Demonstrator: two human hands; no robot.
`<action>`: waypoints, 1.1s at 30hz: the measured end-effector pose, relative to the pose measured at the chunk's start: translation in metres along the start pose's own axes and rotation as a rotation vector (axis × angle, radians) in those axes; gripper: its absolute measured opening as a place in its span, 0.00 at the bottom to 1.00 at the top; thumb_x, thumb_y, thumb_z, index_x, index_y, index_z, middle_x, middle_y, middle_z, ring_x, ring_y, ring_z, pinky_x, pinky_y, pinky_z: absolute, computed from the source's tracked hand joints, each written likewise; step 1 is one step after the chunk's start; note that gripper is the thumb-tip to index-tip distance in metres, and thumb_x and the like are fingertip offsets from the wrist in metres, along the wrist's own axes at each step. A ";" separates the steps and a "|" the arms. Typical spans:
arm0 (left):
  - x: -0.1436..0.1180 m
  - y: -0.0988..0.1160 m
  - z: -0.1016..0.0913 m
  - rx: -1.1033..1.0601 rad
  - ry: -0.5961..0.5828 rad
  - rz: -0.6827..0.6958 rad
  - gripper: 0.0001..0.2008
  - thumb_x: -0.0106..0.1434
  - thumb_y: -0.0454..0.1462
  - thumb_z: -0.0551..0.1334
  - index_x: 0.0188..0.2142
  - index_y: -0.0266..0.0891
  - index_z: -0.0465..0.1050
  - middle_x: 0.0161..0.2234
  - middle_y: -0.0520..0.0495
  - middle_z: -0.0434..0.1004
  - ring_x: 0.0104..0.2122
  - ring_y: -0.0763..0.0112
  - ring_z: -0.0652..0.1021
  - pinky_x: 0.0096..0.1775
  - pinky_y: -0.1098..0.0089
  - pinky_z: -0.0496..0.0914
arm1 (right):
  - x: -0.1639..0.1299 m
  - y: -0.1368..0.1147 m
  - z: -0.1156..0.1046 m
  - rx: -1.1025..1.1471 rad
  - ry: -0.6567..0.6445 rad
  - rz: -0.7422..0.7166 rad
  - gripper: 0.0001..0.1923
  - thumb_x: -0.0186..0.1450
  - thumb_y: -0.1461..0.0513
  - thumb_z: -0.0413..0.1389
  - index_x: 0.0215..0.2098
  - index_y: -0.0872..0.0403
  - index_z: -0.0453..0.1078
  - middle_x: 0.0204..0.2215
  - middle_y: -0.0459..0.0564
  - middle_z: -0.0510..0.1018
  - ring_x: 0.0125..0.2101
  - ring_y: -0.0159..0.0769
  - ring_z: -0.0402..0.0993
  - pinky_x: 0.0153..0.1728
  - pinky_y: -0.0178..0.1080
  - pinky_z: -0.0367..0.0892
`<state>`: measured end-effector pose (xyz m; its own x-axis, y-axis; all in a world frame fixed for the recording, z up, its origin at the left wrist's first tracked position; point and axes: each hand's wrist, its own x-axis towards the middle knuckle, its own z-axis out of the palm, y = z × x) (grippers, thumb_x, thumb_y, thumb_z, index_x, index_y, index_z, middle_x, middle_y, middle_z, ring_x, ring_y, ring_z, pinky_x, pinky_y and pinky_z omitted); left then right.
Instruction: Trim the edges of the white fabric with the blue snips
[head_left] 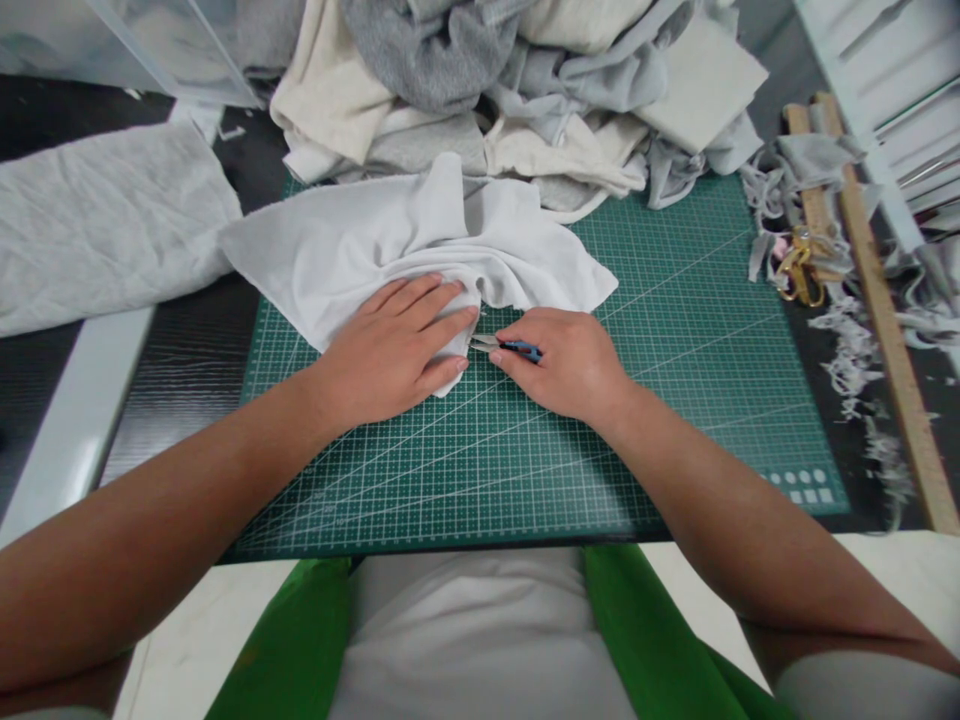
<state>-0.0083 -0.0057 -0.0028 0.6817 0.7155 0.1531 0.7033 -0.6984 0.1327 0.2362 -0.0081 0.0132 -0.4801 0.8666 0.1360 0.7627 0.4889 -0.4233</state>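
A piece of white fabric lies bunched on the green cutting mat, its ends spread left and right. My left hand rests flat on its near part, fingers stretched out, pressing it to the mat. From the right, my right hand is closed around a small pair of thread snips with blue handles. The metal blades point left and meet the fabric's edge beside my left fingertips. Whether they have cut into the cloth, I cannot tell.
Grey and cream cloths are heaped at the back. A folded light grey cloth lies at left. On the right are gold-handled scissors, a wooden ruler and fabric scraps. A clear plastic bin stands back left.
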 end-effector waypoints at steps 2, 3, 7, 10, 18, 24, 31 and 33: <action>0.000 0.000 0.000 -0.008 -0.001 -0.005 0.27 0.76 0.47 0.52 0.68 0.39 0.64 0.71 0.38 0.59 0.71 0.47 0.60 0.69 0.46 0.57 | 0.000 0.000 0.000 -0.007 -0.007 0.005 0.12 0.69 0.55 0.59 0.40 0.52 0.82 0.36 0.50 0.85 0.37 0.41 0.80 0.39 0.41 0.68; 0.000 0.000 0.000 -0.013 -0.002 -0.008 0.27 0.75 0.47 0.52 0.68 0.39 0.63 0.71 0.38 0.59 0.71 0.48 0.60 0.70 0.46 0.57 | 0.001 0.000 0.000 -0.011 -0.011 0.006 0.12 0.69 0.55 0.58 0.39 0.52 0.82 0.36 0.50 0.85 0.37 0.40 0.80 0.40 0.40 0.68; 0.000 0.000 -0.001 -0.018 -0.005 -0.008 0.27 0.76 0.47 0.52 0.68 0.39 0.63 0.71 0.39 0.58 0.71 0.48 0.60 0.70 0.47 0.56 | 0.001 0.000 0.001 -0.026 -0.020 0.013 0.11 0.70 0.56 0.58 0.39 0.51 0.82 0.37 0.49 0.85 0.38 0.40 0.80 0.40 0.41 0.67; 0.000 0.000 -0.001 -0.013 -0.010 -0.007 0.27 0.76 0.48 0.52 0.69 0.39 0.63 0.71 0.39 0.59 0.71 0.48 0.59 0.70 0.47 0.57 | 0.001 -0.001 0.001 -0.019 -0.018 0.031 0.11 0.71 0.56 0.57 0.39 0.50 0.82 0.37 0.49 0.85 0.38 0.39 0.80 0.40 0.40 0.67; 0.001 0.000 -0.001 -0.026 -0.014 -0.014 0.27 0.75 0.47 0.52 0.69 0.41 0.63 0.72 0.39 0.58 0.71 0.48 0.60 0.69 0.46 0.57 | 0.002 -0.002 0.000 0.009 -0.015 0.061 0.11 0.69 0.56 0.59 0.41 0.51 0.82 0.37 0.49 0.86 0.38 0.41 0.80 0.41 0.41 0.67; 0.001 0.001 -0.002 -0.043 -0.018 -0.020 0.27 0.75 0.47 0.53 0.69 0.41 0.63 0.72 0.39 0.58 0.71 0.48 0.59 0.70 0.45 0.56 | 0.001 -0.002 0.000 -0.006 -0.021 0.049 0.11 0.69 0.55 0.58 0.41 0.50 0.82 0.38 0.49 0.85 0.39 0.41 0.80 0.41 0.42 0.67; 0.001 0.000 -0.001 -0.040 -0.021 -0.013 0.27 0.75 0.47 0.53 0.69 0.40 0.63 0.72 0.38 0.58 0.71 0.47 0.59 0.70 0.45 0.56 | 0.000 -0.001 0.000 -0.022 -0.019 0.037 0.12 0.69 0.55 0.58 0.41 0.51 0.81 0.38 0.50 0.85 0.39 0.41 0.80 0.41 0.41 0.67; 0.001 0.000 -0.001 -0.035 -0.014 -0.010 0.27 0.75 0.47 0.53 0.69 0.40 0.63 0.72 0.38 0.58 0.71 0.47 0.59 0.70 0.45 0.56 | 0.000 -0.001 0.000 -0.025 -0.011 0.036 0.12 0.69 0.55 0.58 0.41 0.51 0.81 0.38 0.50 0.85 0.39 0.41 0.80 0.41 0.41 0.67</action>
<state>-0.0082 -0.0051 -0.0023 0.6776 0.7224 0.1380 0.7027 -0.6913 0.1681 0.2350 -0.0088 0.0136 -0.4569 0.8825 0.1115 0.7899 0.4602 -0.4052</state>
